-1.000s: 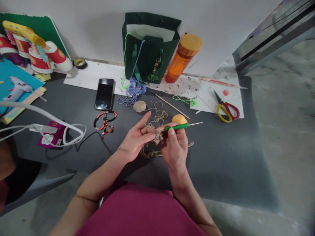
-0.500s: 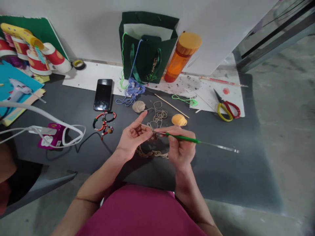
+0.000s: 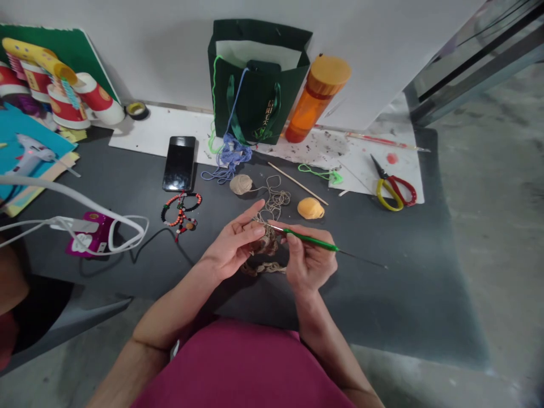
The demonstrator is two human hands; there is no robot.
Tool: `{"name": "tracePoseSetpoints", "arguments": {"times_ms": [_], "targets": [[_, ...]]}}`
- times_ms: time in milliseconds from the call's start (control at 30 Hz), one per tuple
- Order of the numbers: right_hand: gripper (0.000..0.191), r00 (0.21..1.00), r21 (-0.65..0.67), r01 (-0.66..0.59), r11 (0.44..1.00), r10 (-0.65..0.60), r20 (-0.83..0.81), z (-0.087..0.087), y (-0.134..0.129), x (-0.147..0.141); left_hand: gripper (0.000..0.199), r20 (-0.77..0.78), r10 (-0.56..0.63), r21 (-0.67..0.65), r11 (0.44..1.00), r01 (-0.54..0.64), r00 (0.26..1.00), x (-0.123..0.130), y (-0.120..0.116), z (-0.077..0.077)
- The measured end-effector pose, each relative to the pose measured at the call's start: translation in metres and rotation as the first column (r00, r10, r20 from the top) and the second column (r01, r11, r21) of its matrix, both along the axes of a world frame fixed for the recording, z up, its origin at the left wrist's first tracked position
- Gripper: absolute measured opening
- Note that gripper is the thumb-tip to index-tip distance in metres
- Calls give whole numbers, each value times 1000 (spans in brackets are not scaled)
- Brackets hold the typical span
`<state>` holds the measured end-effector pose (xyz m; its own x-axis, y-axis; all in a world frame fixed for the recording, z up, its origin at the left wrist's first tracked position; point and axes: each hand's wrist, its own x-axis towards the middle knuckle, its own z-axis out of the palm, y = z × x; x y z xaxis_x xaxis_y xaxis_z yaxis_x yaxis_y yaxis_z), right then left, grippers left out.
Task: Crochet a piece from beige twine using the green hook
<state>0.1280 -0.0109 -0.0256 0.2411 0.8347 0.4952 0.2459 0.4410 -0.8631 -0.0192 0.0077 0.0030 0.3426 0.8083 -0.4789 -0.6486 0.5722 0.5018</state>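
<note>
My right hand (image 3: 312, 258) is closed in a pen-like grip around a green-handled crochet hook (image 3: 314, 242), whose metal shaft points left toward my other hand. My left hand (image 3: 232, 243) pinches a beige crocheted piece (image 3: 266, 245) between thumb and fingers, with the index finger stretched up. The hook's tip meets the work at the left fingertips; the exact stitch is too small to see. Part of the beige crochet strip (image 3: 266, 268) lies on the dark table below. Loose beige yarn (image 3: 277, 199) trails from a small beige ball (image 3: 241, 184) just beyond my hands.
A yellow yarn ball (image 3: 310, 208) and a thin wooden stick (image 3: 297, 183) lie beyond my right hand. Scissors (image 3: 393, 190) rest farther right. A phone (image 3: 179, 163), beaded bracelets (image 3: 181, 212) and white cables (image 3: 127, 226) are left. Behind stand a green paper bag (image 3: 255, 85) and an orange bottle (image 3: 312, 105).
The hook has tilted and turned in my right hand, its rear end swinging slightly left. My left index finger has lowered and shifted right, and more of the beige crochet shows between my hands.
</note>
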Motion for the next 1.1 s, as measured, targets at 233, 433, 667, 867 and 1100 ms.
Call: {"name": "tracePoseSetpoints", "arguments": {"times_ms": [233, 433, 667, 867, 1100], "targets": [[5, 951, -145, -96, 985, 48, -306, -5, 6, 3, 54, -9, 7, 39, 999, -7, 1000, -4, 2, 0], [14, 872, -230, -222, 948, 87, -482, -9, 8, -6, 50, -10, 0, 120, 993, 1, 1000, 2, -3, -1], [4, 960, -151, -109, 982, 65, -271, -3, 2, -8, 53, -137, 141, 244, 964, -105, 980, 9, -7, -5], [24, 989, 160, -85, 983, 63, 136, 1, 5, -6, 65, -127, 169, 204, 969, -140, 977, 11, -7, -5], [10, 991, 12, 79, 997, -77, -106, -2, 0, -14, 88, -48, 138, 106, 986, -132, 989, 14, -8, -5]]}}
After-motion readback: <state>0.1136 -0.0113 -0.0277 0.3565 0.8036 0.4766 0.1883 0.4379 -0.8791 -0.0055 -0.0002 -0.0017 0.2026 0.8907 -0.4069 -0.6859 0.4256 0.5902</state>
